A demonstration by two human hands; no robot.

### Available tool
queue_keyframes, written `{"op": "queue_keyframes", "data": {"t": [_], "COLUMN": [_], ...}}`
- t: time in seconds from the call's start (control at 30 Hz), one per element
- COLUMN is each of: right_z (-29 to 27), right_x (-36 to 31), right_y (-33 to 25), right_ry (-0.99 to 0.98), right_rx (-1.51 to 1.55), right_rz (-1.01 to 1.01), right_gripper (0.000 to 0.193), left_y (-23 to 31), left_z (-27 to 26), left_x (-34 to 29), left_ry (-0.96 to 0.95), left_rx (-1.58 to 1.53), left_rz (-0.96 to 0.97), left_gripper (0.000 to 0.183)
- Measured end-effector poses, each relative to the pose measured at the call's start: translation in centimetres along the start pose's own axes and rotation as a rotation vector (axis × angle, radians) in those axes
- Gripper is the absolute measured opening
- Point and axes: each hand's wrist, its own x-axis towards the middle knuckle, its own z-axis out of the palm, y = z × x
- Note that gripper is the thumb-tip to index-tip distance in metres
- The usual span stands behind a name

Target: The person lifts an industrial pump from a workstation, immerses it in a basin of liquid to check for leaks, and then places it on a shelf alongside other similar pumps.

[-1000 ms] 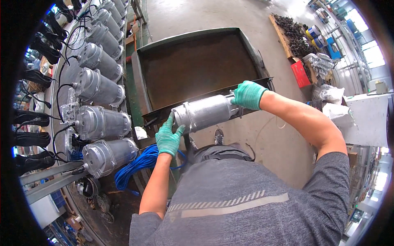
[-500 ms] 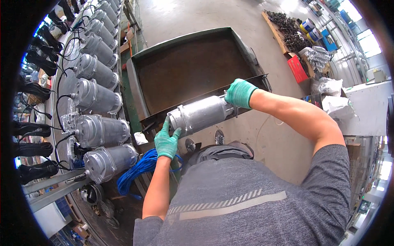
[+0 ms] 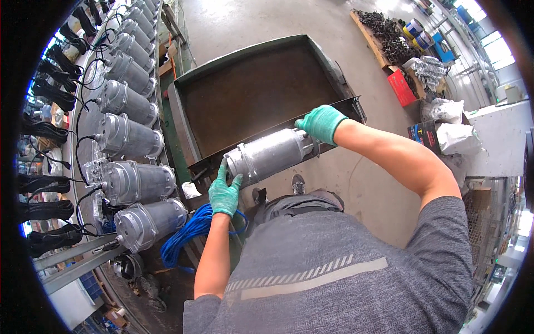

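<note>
A silver, ribbed-ended metal cylinder point(image 3: 270, 154) lies tilted across the near edge of a dark metal tray, its right end farther away. My left hand point(image 3: 224, 196), in a green glove, grips its left end with thumb and index finger apart around the rim. My right hand point(image 3: 322, 123), gloved alike, is bent over the right end, fingers against the posts there; its fingertips are partly hidden.
The tray point(image 3: 177, 111) has raised green walls. On the left, a bench carries a row of similar cylinders point(image 3: 130, 135) with black cables. A coiled blue hose point(image 3: 186, 236) hangs beside my left forearm. Farther right are a red box point(image 3: 401, 88) and white bags point(image 3: 457, 139).
My right hand's fingers have loosened and stretched out over the cylinder's right end. My left hand keeps its hold, and the cylinder has hardly moved.
</note>
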Motion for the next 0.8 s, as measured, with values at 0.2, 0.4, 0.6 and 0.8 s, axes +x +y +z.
{"op": "queue_keyframes", "data": {"t": [0.2,0.4,0.6,0.8], "right_z": [-2.3,-2.4,-4.8,-2.9], "right_x": [-1.2,-1.0,-2.1,-1.3], "right_y": [0.3,0.2,-0.1,0.0], "right_ry": [-0.111,-0.196,-0.111,-0.215], "right_rx": [0.197,-0.055,0.285,0.105], "right_rz": [-0.094,-0.269,0.181,0.052], "right_gripper": [0.030,0.022,0.032,0.031], "left_y": [-0.6,0.4,0.4,0.7], "left_z": [0.4,0.1,0.2,0.1], "left_x": [-0.2,-0.4,-0.4,-0.4], "left_ry": [0.025,0.023,0.028,0.021], "left_rx": [-0.007,-0.037,-0.033,-0.091], "left_rz": [0.003,-0.024,-0.044,-0.038], "left_gripper": [0.080,0.079,0.080,0.079]}}
